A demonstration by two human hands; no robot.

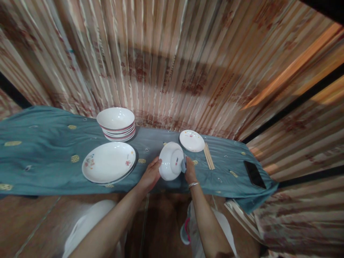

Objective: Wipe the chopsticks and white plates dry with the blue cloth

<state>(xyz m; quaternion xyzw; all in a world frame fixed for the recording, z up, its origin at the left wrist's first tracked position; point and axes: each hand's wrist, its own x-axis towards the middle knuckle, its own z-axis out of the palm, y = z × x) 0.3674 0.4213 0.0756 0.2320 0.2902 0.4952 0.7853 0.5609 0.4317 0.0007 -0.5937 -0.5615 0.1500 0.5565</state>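
Note:
A white bowl [168, 166] is tilted so that its underside, with a small dark mark, faces me. My left hand [150, 175] is closed on the bowl's left rim. On the other side, my right hand [190, 171] holds a grey-blue cloth [184, 165] against the bowl's right edge; its fingers are partly hidden. A small white plate [191, 141] with a flower print lies just beyond my right hand. Several wooden chopsticks [209, 156] rest beside that plate.
A green patterned cloth [53, 150] covers the narrow table. Left of my hands lie stacked oval plates [109, 163], with a stack of red-rimmed bowls [116, 120] behind them. A black phone [254, 174] lies near the right end. Pleated curtains [150, 71] hang behind.

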